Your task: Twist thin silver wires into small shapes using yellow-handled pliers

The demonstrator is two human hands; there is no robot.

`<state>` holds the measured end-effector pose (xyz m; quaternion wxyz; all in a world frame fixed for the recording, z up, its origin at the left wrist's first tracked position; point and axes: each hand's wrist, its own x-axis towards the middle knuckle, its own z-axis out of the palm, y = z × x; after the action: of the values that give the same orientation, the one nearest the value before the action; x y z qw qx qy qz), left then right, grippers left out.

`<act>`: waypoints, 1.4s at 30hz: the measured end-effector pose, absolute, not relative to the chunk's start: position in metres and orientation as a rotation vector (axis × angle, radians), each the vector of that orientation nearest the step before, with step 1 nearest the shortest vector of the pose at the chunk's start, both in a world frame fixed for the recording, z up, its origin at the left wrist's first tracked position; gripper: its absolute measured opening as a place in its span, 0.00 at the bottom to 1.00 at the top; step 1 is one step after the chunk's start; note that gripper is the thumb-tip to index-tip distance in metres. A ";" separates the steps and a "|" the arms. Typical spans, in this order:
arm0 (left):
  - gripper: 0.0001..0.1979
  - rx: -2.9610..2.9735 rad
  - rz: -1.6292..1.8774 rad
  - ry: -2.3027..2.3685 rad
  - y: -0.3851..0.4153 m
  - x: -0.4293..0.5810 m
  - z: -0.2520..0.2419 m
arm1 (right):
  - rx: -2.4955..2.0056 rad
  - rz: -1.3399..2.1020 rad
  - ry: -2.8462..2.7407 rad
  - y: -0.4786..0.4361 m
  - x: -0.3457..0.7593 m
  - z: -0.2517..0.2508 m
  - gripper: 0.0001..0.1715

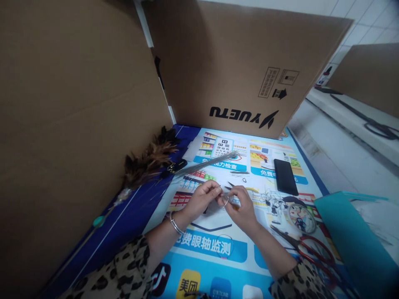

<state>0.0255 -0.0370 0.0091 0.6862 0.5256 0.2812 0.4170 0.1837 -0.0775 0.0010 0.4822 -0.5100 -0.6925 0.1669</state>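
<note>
Over the printed table cover, my left hand (205, 198) and my right hand (243, 208) meet with their fingertips almost touching. Between them is a small loop of thin silvery wire (225, 202), pinched by both thumbs and forefingers. Just beyond my right hand lies a tool with yellow handles (252, 189) and dark pointed tips, partly hidden by the fingers. A bundle of straight thin wires (209, 163) rests farther back. Below my hands, a thin round ring of wire (225, 245) lies on the cover.
A black phone (285, 177), tangled wire bits (272, 201), a round clear dish (301, 218) and red-handled scissors (307, 246) lie to the right. Near them stands a teal box (341, 238). Cardboard panels (243, 62) wall the back and left; a feather duster (149, 158) leans at left.
</note>
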 end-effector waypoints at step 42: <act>0.09 1.449 0.949 0.707 -0.034 0.028 -0.007 | -1.302 0.492 -1.613 -0.081 0.182 -0.002 0.14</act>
<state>0.0280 -0.0342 -0.0075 0.5934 0.6233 0.3042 0.4084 0.1819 -0.0813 -0.0024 0.4841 -0.5348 -0.6625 0.2020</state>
